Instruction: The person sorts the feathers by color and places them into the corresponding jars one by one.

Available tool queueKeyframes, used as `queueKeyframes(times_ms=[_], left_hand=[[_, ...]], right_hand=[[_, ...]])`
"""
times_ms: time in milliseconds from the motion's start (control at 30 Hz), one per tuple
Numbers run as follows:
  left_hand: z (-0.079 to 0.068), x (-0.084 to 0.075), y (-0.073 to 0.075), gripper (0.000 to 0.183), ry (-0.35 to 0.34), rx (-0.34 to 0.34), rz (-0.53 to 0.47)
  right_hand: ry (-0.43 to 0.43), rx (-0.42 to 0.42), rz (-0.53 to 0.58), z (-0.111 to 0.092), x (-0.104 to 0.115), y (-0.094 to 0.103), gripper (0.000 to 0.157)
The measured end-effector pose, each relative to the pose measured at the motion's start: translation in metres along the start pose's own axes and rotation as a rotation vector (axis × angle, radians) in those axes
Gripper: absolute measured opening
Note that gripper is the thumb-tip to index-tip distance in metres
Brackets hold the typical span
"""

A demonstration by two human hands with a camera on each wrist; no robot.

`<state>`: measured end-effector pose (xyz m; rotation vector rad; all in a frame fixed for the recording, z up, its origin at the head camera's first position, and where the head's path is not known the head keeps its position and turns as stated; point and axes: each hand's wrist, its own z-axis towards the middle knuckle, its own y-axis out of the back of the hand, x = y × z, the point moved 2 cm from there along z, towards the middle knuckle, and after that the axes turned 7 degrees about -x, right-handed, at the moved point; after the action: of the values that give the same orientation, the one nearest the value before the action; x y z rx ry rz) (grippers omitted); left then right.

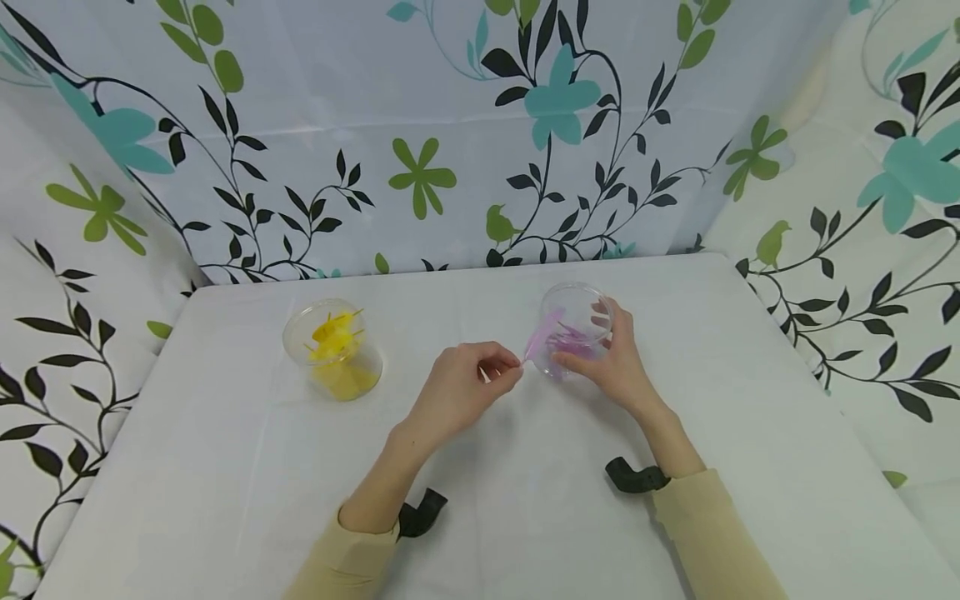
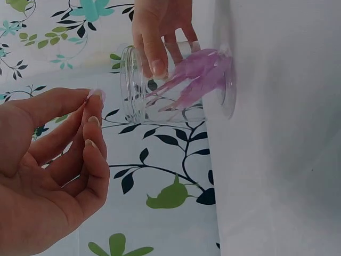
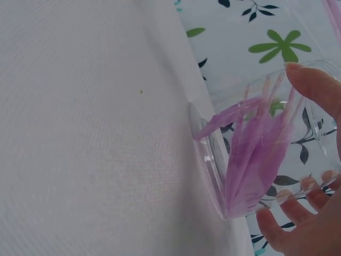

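My left hand [image 1: 467, 385] pinches the thin end of a translucent purple plastic piece [image 1: 542, 333] between thumb and fingertips. The piece slants up by the rim of a clear plastic jar [image 1: 573, 298]; its broader end looks like a small spoon, but the exact kind is unclear. Upright on the table, the jar holds several more purple pieces [image 3: 261, 149] with thin stems. My right hand [image 1: 621, 358] grips the jar from its right side, thumb in front and fingers behind, as the right wrist view also shows.
A second clear jar [image 1: 296, 333] with several yellow plastic pieces [image 1: 337, 342] stands to the left on the white-covered table [image 1: 225, 467]. Patterned curtains [image 1: 315, 125] hang behind the table and at both sides.
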<state>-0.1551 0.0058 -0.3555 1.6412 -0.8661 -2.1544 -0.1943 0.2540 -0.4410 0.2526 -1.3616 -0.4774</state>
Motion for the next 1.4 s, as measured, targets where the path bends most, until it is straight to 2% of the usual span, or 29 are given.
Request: queueKeyframes(times_ms=[367, 867, 1067, 1400], left_hand=[[0.023, -0.008, -0.005, 0.012, -0.028, -0.021, -0.005], [0.05, -0.022, -0.015, 0.016, -0.015, -0.038, 0.028], [0.057, -0.024, -0.019, 0.016, -0.014, -0.039, 0.066], [0.069, -0.025, -0.028, 0.016, -0.02, -0.029, 0.071]], right_hand=[[0.004, 0.003, -0.005, -0.001, 0.0, -0.001, 0.105], [-0.017, 0.011, 0.001, -0.001, 0.0, 0.0, 0.106], [-0.023, 0.019, -0.003, 0.001, -0.001, 0.0, 0.104], [-0.025, 0.019, -0.003, 0.001, -0.002, 0.001, 0.105]])
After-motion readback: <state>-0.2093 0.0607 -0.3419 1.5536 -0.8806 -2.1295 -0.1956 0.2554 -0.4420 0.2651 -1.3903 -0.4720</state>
